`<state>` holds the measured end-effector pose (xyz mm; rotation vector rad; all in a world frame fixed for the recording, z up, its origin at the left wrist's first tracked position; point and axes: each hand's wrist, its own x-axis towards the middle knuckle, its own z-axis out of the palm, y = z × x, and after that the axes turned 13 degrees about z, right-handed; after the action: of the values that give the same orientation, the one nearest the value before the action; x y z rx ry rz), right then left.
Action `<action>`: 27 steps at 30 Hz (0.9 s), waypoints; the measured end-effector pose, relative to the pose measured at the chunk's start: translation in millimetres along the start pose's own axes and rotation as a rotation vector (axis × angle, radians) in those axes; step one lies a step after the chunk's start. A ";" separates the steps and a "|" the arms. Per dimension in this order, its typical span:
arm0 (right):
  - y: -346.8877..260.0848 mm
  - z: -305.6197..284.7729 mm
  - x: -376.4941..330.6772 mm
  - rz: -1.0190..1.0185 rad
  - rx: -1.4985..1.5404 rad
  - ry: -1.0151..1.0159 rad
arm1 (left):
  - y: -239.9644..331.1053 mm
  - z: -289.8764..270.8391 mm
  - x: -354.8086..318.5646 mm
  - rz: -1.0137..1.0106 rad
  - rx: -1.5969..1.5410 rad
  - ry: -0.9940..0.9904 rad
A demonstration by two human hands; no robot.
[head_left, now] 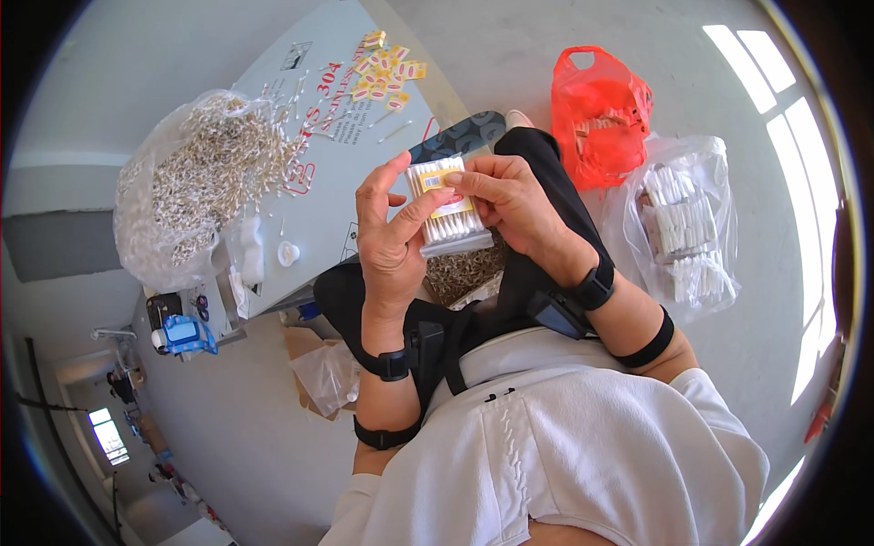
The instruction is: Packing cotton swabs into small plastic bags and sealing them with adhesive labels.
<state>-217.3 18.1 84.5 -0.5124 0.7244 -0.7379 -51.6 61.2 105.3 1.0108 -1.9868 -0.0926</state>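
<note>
A flat clear pack of cotton swabs [462,224] with a yellow card label is held upright over my lap. My left hand [390,223] grips its left side, the thumb pressed across the front and the index finger raised off the edge. On the right, my right hand [523,205] pinches the pack near its upper edge, thumb over the label. The fingers behind the pack are hidden. Just below, between my legs, more loose cotton swabs [462,273] lie in a container that is partly covered by the pack.
At left on the table [314,205], a large clear bag [137,223] spills loose swabs. Small yellow cards [387,77] lie at the far end. Right of my leg, a red plastic bag [592,82] and a clear bag of swab packs [683,223] rest on the floor.
</note>
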 end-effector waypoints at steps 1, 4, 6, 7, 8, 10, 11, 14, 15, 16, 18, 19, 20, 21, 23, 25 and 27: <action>0.1 -0.2 0.0 0.002 0.003 -0.002 | -1.1 1.4 -1.3 0.000 -0.001 -0.001; 0.0 -4.1 0.1 -0.011 0.008 -0.051 | -1.7 4.6 -3.3 -0.032 -0.018 0.037; -0.5 -3.8 -1.1 0.000 0.018 -0.042 | -1.0 5.4 -4.1 -0.065 -0.056 0.065; -0.7 -3.9 -1.4 0.010 0.027 -0.034 | -0.7 5.0 -3.5 -0.064 -0.057 0.064; -0.1 -5.8 -0.2 0.010 0.028 -0.034 | -0.2 3.8 -2.0 -0.054 -0.047 0.057; 1.4 -11.4 2.5 0.035 -0.024 -0.004 | -2.1 1.4 -2.2 -0.044 -0.035 0.052; 1.7 -12.3 2.4 0.035 -0.024 -0.004 | -5.1 0.8 -4.5 -0.054 -0.039 0.048; 1.0 -16.1 2.0 -0.077 -0.091 0.006 | -7.5 0.4 -8.1 -0.125 -0.136 0.031; 0.0 -18.5 1.5 -0.127 -0.173 -0.083 | -6.9 -0.2 -9.5 -0.187 -0.228 0.017; -0.5 -19.4 1.3 -0.177 -0.254 -0.172 | -8.1 0.8 -13.0 -0.187 -0.226 0.018; 1.8 -15.5 3.2 -0.181 -0.241 -0.205 | -10.2 5.0 -19.7 -0.438 -0.459 0.080; 3.2 -14.5 4.1 -0.187 -0.227 -0.236 | -10.0 5.6 -20.8 -0.439 -0.460 0.080; 4.2 -15.5 4.5 -0.186 -0.228 -0.236 | -9.5 5.9 -21.5 -0.471 -0.542 0.092; 5.3 -16.6 5.3 -0.186 -0.251 -0.221 | -8.2 5.8 -20.3 -0.504 -0.625 0.105; 5.7 -16.7 5.7 -0.184 -0.274 -0.208 | -3.1 7.7 -16.6 -0.496 -0.626 0.152; 5.2 -16.1 4.7 -0.178 -0.281 -0.193 | 1.0 6.0 -11.4 -0.488 -0.628 0.198; 8.6 -16.6 6.9 -0.163 -0.302 -0.137 | 2.6 1.6 -8.3 -0.563 -0.654 0.151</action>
<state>-222.5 15.6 65.5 -0.8968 0.6743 -0.7402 -52.0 68.2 99.8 1.0540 -1.3339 -0.8831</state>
